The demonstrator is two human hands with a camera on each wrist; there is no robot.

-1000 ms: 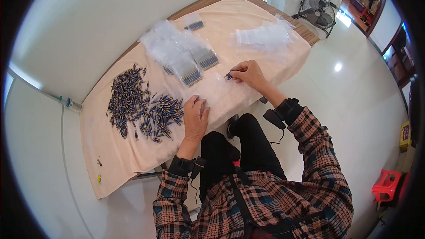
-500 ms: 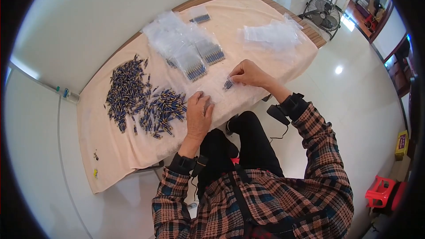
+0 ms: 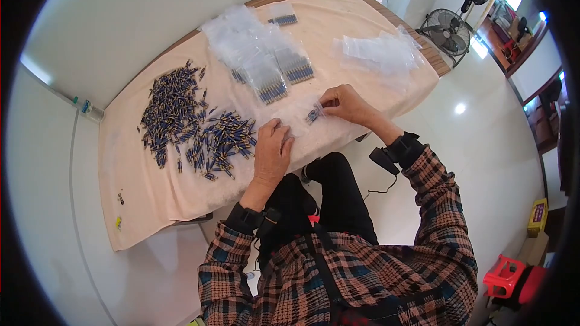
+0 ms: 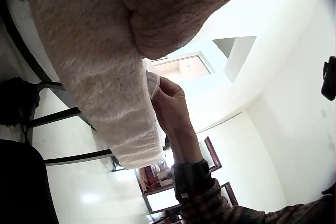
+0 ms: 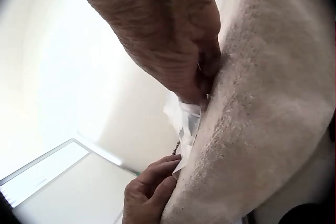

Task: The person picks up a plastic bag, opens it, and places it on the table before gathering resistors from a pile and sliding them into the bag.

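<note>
My right hand [image 3: 345, 104] pinches the edge of a small clear plastic bag [image 5: 190, 121] close over the cloth. Several dark blue pieces with gold-coloured ends [image 3: 313, 115] show in the bag just left of those fingertips. On the cloth near the front edge rests my left hand [image 3: 272, 150], fingers loosely bent and thumb apart. In the right wrist view, the left hand's fingertips [image 5: 172, 162] are right at the bag's lower end. Left of this hand spreads a loose heap of the same blue pieces [image 3: 223, 142].
A larger heap of blue pieces [image 3: 172, 108] lies farther left. Filled clear bags [image 3: 266, 66] overlap at the back, and flat clear bags [image 3: 380, 51] lie at the back right. A peach cloth [image 3: 151, 196] covers the table. Beyond its right end stands a floor fan [image 3: 446, 31].
My right hand's fingertips have moved off the blue pieces to the bag's edge, a little to the right. The left hand keeps its pose, while the head view has shifted slightly.
</note>
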